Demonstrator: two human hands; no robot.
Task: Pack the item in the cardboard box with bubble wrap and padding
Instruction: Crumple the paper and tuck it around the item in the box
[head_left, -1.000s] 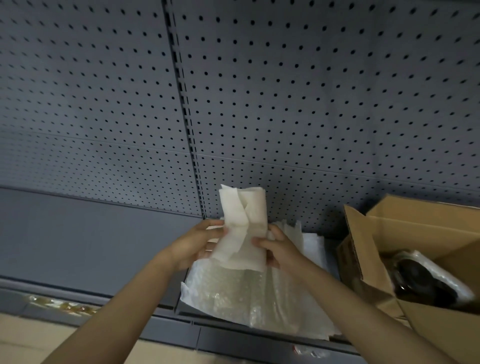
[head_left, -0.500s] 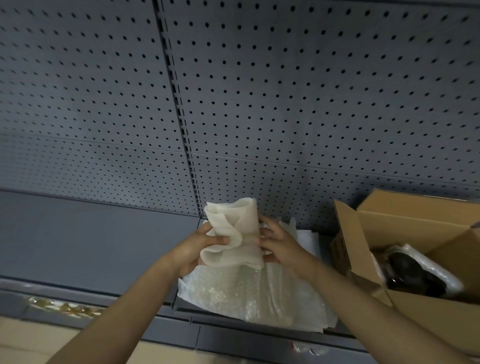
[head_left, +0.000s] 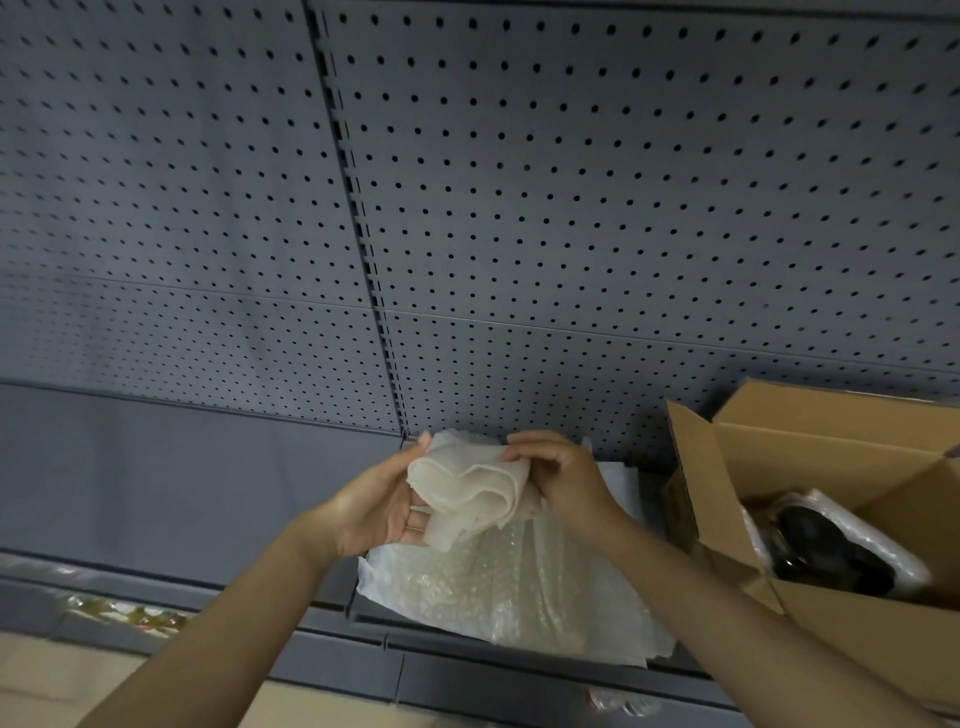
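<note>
A white foam padding sheet (head_left: 470, 491), folded into several curved layers, is held between both hands above the shelf. My left hand (head_left: 382, 501) cups its left side from below. My right hand (head_left: 563, 478) pinches its upper right edge. Under them lies a pile of bubble wrap and foam sheets (head_left: 514, 587) on the shelf. To the right stands an open cardboard box (head_left: 831, 452). Inside it rests a dark round item (head_left: 826, 553) wrapped in white foam.
A grey pegboard wall (head_left: 519, 208) rises behind the shelf. The grey metal shelf (head_left: 156, 483) stretches to the left. Its front rail (head_left: 337, 665) runs below my arms, with beige floor beneath. The box's left flap (head_left: 693, 478) stands upright beside my right hand.
The padding sheet went from upright and tall to folded over and bunched lower between my hands. My right hand moved up onto its top edge.
</note>
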